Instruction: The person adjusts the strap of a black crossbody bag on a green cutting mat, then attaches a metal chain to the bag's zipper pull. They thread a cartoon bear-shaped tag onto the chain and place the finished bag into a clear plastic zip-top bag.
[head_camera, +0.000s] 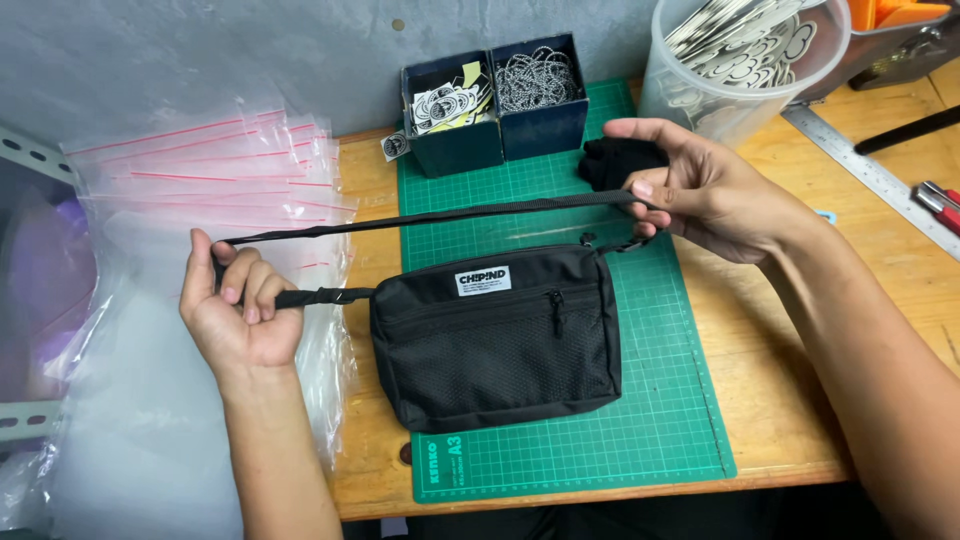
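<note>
Strap stretched taut between two hands above a black pouch

The left hand (238, 315) is curled shut round the looped end of the black strap (430, 216), and the right hand (690, 190) is pinched closed on its far-right end, near the clip. Should either grip loosen, the strap could be let slip and spring slack; a hard pull could drag the black pouch (497, 335), lying flat on the green cutting mat (660, 420) at the tabletop's near middle, leftward into the clear zip bags (215, 170), which could be scattered
</note>
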